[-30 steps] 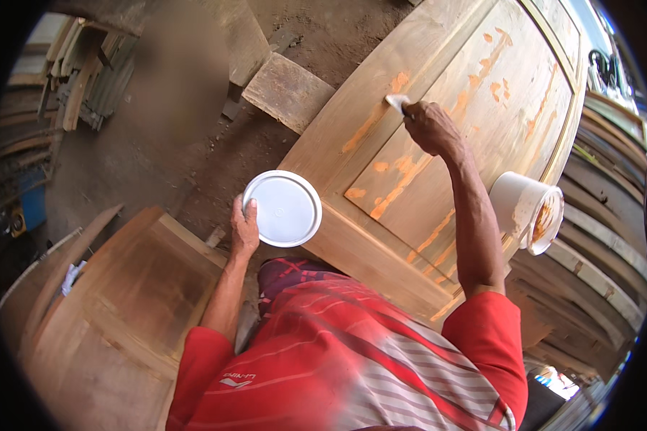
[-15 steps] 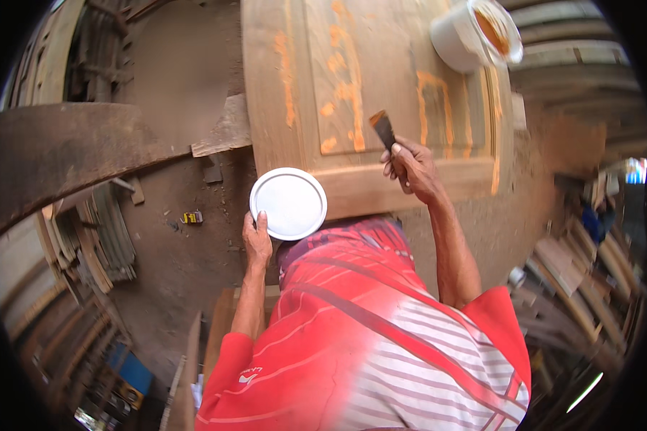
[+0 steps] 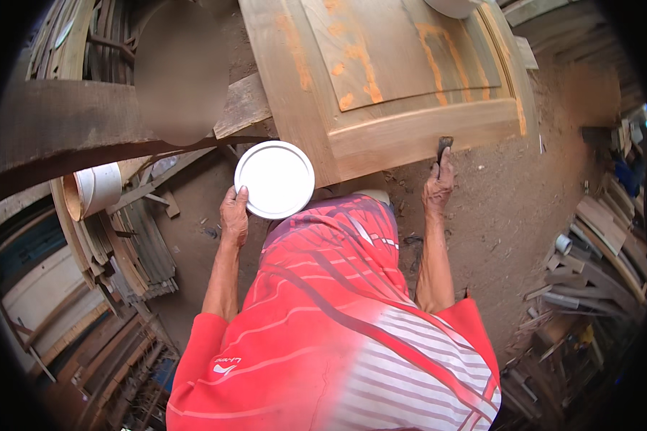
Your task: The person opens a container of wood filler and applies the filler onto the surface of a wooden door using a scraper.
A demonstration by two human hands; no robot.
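My left hand (image 3: 233, 215) grips the rim of a round white lid (image 3: 274, 179), thumb on top, its pale face turned up. In my right hand (image 3: 438, 188) is a dark putty knife (image 3: 445, 146), blade pointing away from me. The blade overlaps the near edge of a wooden panel door (image 3: 410, 131); I cannot tell whether it touches. Orange filler (image 3: 366, 68) lies in rough streaks and patches along the door's panel joints. At the top edge of the view, only the lower part of a white bucket (image 3: 453, 7) shows, standing on the door.
A thick dark plank (image 3: 72, 129) runs in from the left, with a short board (image 3: 244, 104) by the door. Below it lies a white tub (image 3: 97, 190) with a brown inside. Stacked timber (image 3: 140, 251) stands at left, and scrap wood (image 3: 589, 280) is heaped at right.
My right hand has come down with the putty knife, from over the door panel to its near edge. The view has shifted, leaving the bucket mostly out of frame. My left hand keeps the lid.
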